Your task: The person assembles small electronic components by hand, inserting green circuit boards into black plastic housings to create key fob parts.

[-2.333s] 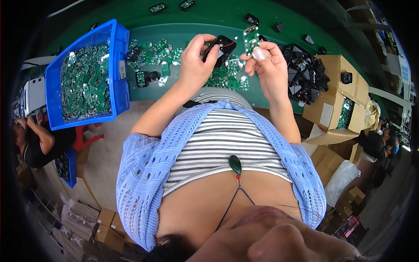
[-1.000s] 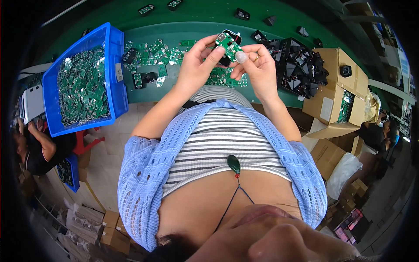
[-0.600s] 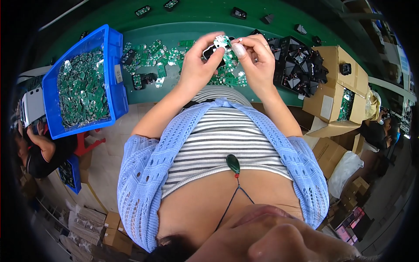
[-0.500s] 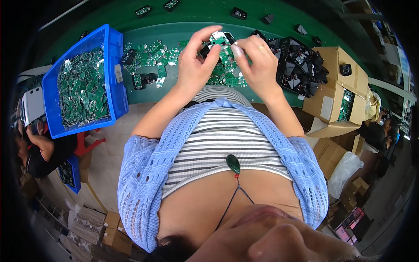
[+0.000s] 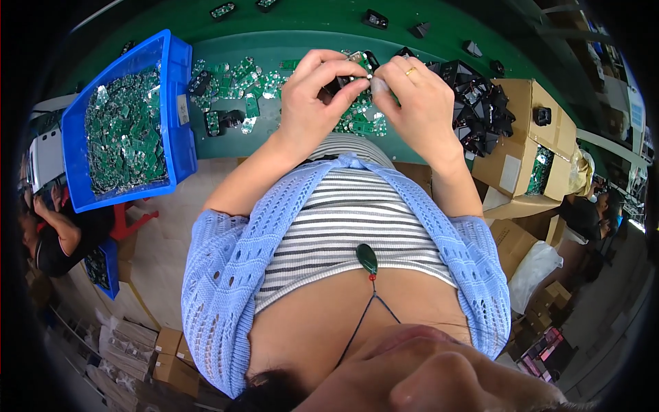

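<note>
Head view: a small black plastic housing (image 5: 341, 84) with a green circuit board is pinched between left hand (image 5: 312, 103) and right hand (image 5: 415, 103) fingers above the green tabletop (image 5: 288, 147).

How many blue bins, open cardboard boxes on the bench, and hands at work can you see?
Blue bins: 2, a big one on the bench and a small one lower down.
Open cardboard boxes: 1
Hands: 2, left hand and right hand.
Total: 5
</note>
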The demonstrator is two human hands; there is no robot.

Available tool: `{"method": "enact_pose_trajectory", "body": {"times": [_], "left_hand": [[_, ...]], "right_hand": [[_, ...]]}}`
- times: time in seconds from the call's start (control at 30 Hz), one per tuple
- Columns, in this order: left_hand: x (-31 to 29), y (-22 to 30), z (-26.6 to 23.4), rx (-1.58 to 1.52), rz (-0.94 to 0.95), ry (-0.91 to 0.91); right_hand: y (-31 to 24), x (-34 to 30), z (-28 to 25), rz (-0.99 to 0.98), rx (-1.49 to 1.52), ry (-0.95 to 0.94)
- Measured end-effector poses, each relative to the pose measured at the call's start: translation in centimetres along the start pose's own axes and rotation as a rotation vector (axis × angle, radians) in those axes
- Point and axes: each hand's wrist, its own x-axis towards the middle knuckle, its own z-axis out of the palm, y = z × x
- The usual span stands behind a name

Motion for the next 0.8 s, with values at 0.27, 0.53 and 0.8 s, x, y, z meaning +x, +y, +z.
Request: {"method": "enact_pose_trajectory", "body": {"times": [0.27,0.53,0.8], "left_hand": [[0.3,-1.0,0.0,-0.272,-0.134,-0.027],[0.4,0.0,-0.2,-0.478,-0.390,-0.257],[0.7,-0.7,-0.2,-0.138,-0.199,-0.145]], "right_hand": [[0.0,-0.2,0.6,0.118,0.388,0.119],[0.5,-2.1,2.5,0.378,0.897,0.229],[0.6,-1.6,1.5,0.167,0.645,0.221]]}}
